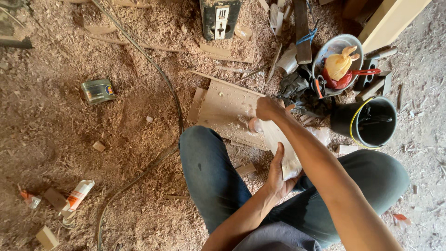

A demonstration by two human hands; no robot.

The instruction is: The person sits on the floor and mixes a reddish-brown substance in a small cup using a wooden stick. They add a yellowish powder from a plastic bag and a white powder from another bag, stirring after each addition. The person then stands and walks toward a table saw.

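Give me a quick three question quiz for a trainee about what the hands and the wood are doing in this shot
1. True or false: the left hand grips the near end of the narrow wood strip.
2. Multiple choice: the right hand is at A) the black bucket, B) the far end of the strip, C) the small tin.
3. Fill in: the strip lies over a flat ____ resting on the sawdust floor.

Key
1. True.
2. B; it is closed there, beside a small pale object I cannot identify.
3. Board, the wide pale one ahead of the knees.
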